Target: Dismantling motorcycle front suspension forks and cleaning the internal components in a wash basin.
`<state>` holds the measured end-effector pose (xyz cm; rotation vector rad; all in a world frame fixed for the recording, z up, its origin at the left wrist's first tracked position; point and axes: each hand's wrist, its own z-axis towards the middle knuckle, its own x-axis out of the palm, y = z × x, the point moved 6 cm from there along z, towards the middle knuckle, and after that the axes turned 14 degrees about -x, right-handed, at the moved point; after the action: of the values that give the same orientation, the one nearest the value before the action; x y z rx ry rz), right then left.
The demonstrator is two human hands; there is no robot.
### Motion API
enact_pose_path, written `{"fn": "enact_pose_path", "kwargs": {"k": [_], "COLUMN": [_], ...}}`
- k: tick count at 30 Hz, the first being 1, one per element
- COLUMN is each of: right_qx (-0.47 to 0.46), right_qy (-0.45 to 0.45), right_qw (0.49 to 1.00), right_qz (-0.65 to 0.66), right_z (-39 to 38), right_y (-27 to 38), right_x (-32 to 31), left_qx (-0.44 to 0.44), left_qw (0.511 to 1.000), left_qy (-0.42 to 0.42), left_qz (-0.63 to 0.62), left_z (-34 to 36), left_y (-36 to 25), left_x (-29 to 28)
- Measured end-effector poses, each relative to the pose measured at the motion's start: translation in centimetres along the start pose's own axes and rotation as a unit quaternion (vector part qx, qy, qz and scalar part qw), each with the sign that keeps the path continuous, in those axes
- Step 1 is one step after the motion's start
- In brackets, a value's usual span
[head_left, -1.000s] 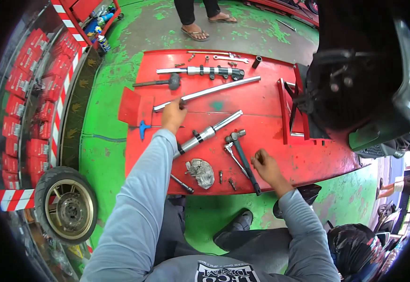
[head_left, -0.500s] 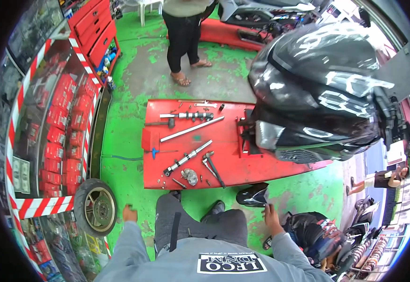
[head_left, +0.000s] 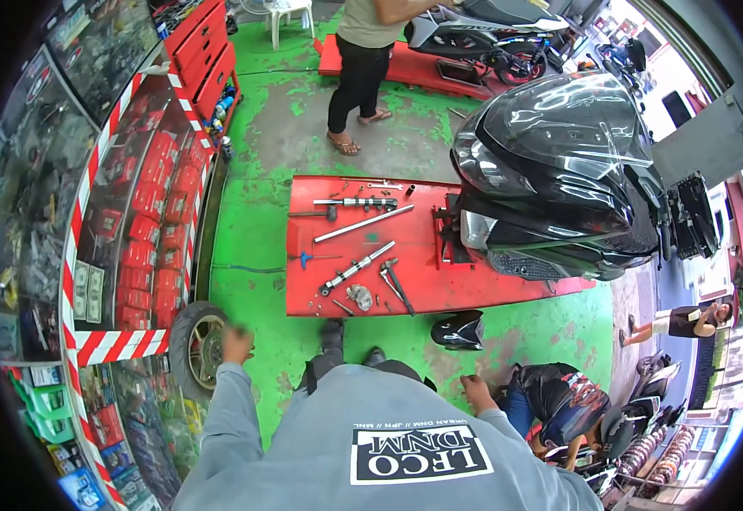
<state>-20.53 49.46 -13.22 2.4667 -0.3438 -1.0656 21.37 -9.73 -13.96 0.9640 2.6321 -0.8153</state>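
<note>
My left hand [head_left: 237, 343] hangs out to the left near a wheel [head_left: 201, 347] with a black tyre; its fingers are smeared by motion. Lower right, my right hand [head_left: 476, 393] hangs free with its fingers partly spread and nothing visible in it. Ahead, beyond both hands, is a red lift table [head_left: 423, 294]. On it lie a fork leg [head_left: 357, 268], a second fork leg [head_left: 363, 203], a bare metal tube [head_left: 363, 224], a ratchet wrench [head_left: 395, 285], a blue-handled T-wrench [head_left: 306, 260] and a crumpled clear bag [head_left: 359, 296].
A black scooter [head_left: 559, 187] stands over the table's right end. A dark fairing piece [head_left: 457, 330] lies on the green floor before it. A display case [head_left: 124, 347] with striped edges lines the left. One person [head_left: 363, 72] stands beyond the table; another [head_left: 559, 400] bends at lower right.
The view has shifted, so the table sits slightly higher and further right. My left hand now appears beside the wheel. The bending person at the right shows more fully.
</note>
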Motion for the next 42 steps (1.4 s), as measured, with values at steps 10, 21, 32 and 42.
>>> {"fn": "enact_pose_path", "kwargs": {"k": [10,21,32,42], "right_qx": [-0.020,0.087,0.079,-0.130], "right_qy": [0.044,0.136,0.033,0.000], "right_qw": [0.996,0.983,0.984,0.992], "right_qz": [0.076,0.090,0.153,-0.008], "right_z": [1.4,-4.0,1.2,2.4], "right_y": [6.0,-1.9,5.9,19.3], "right_x": [0.2,3.1,3.7,15.9], "left_qx": [-0.108,-0.183,0.082,0.127], "left_qw": [0.993,0.983,0.978,0.973], "left_qy": [0.034,-0.014,-0.149,-0.039], "left_qz": [0.046,-0.020,0.121,0.190], "left_z": [-3.0,-6.0,-0.3,3.5], "left_y": [11.0,15.8,7.9,10.0], "left_x": [-0.8,-4.7,-8.5,-15.4]}}
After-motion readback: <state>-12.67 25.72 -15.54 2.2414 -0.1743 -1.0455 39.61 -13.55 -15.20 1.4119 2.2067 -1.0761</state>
